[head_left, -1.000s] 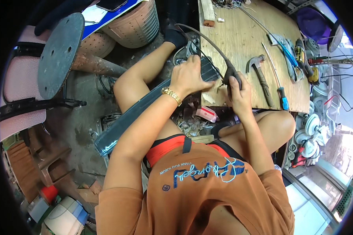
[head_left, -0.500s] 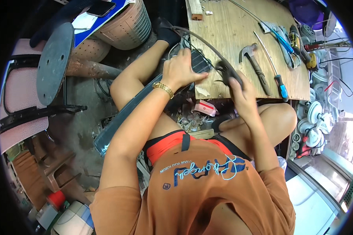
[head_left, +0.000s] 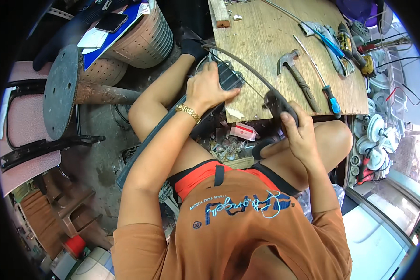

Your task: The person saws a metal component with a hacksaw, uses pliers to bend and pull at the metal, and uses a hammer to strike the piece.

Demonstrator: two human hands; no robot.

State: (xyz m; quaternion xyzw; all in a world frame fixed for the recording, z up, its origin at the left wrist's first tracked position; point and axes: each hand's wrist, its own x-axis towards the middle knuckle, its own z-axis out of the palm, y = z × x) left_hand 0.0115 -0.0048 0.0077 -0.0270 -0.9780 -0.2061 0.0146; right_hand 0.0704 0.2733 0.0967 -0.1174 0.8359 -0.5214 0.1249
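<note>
A long dark bar-shaped casing lies slantwise across my left thigh, its ribbed far end beside the wooden board. My left hand grips it from above near that end, thumb stretched toward the right. In my right hand is the dark handle of a bow-shaped hacksaw. Its curved frame arches over the casing toward my left foot, and a thin straight blade or wire runs below it. Where the blade meets the casing is hard to make out. My right fingers are wrapped round the handle.
On the wooden board lie a hammer, a blue-handled screwdriver, a glove and a yellow-black power drill. A round metal stool and a perforated basket stand left. Scraps and a small red-white box lie below the board.
My right hand has drawn the hacksaw back toward me and to the right. My left hand stays on the casing. The whole view has shifted slightly.
</note>
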